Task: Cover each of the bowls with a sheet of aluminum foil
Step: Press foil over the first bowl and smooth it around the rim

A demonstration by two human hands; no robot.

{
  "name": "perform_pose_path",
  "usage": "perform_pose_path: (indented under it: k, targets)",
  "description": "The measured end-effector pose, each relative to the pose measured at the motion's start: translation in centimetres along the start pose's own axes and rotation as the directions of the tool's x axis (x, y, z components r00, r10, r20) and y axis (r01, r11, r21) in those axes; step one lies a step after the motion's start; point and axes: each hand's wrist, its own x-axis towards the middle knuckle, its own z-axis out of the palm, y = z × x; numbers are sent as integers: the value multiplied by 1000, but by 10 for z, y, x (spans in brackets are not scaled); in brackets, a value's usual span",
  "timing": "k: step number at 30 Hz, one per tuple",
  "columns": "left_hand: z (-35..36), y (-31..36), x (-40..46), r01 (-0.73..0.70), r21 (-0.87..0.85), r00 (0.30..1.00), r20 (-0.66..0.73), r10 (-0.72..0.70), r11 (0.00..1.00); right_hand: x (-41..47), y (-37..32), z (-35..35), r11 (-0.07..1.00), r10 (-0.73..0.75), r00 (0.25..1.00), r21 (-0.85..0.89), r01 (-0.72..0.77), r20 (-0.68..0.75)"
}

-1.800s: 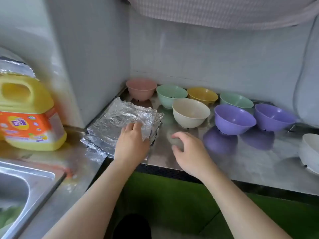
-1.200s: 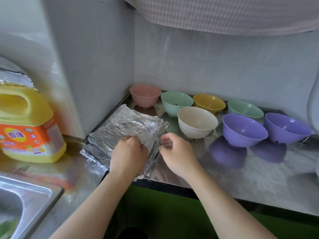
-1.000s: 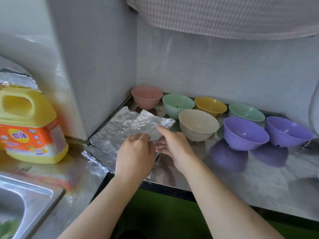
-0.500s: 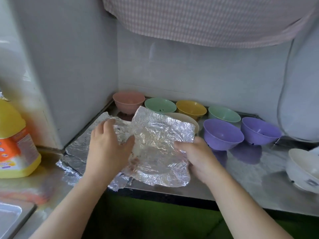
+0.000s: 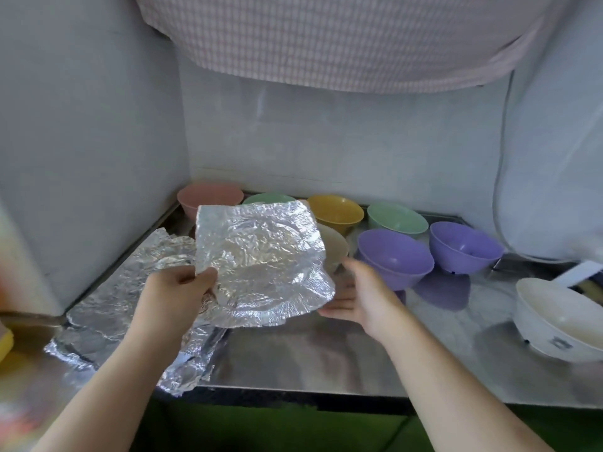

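My left hand [image 5: 173,295] pinches the lower left corner of a crinkled foil sheet [image 5: 261,262] and holds it tilted up above the counter. My right hand [image 5: 359,295] is open, its fingers reaching under the sheet's lower right edge. The sheet hides part of a beige bowl [image 5: 337,252] and a green bowl [image 5: 267,199]. Uncovered around them stand a pink bowl [image 5: 208,195], a yellow bowl [image 5: 336,208], a second green bowl [image 5: 396,218] and two purple bowls [image 5: 394,256] [image 5: 465,246]. A stack of foil sheets [image 5: 120,288] lies on the counter at the left.
A larger white bowl [image 5: 554,321] sits at the right of the steel counter [image 5: 310,360]. A yellow detergent bottle [image 5: 5,340] shows at the left edge. A checked cloth [image 5: 326,37] hangs overhead, and a cable [image 5: 499,158] runs down the right wall.
The top foil sheet has been peeled off the stack and lifted. My left hand now holds its corner, and my right hand has slid from its right edge to underneath.
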Motion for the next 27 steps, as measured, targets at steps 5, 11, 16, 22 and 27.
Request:
perform_pose_path:
  k: [5,11,16,22,27]
  targets:
    - [2,-3,9,18,12,1000,-12,-18,1000,37,-8,26,998,3,1000,-61,-3,2]
    - [7,3,8,17,11,1000,9,-17,1000,34,-12,15,993,7,1000,-114,-9,-23]
    - [23,11,2,20,-26,999,43,-19,999,-10,-4,-22,975,13,1000,-220,-15,-11]
    - [57,17,-20,6,-10,991,134,-4,1000,-57,23,-69,967,30,999,-254,-24,19]
    - [84,19,-40,13,-15,973,229,-9,1000,-82,26,-81,972,30,999,-235,-26,14]
